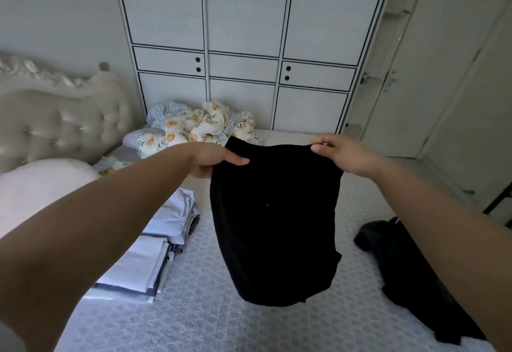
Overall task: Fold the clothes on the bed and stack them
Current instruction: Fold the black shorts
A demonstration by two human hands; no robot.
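Folded pile, near left on bed. Black garment: held above the mattress, long axis hanging down from its top edge. Left hand and right hand each pinch an upper corner, level, equally near.

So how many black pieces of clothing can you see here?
2. One black garment hangs in the air, held at its top edge by the left hand and right hand. Another black piece lies crumpled on the bed at right, partly hidden by the right arm.
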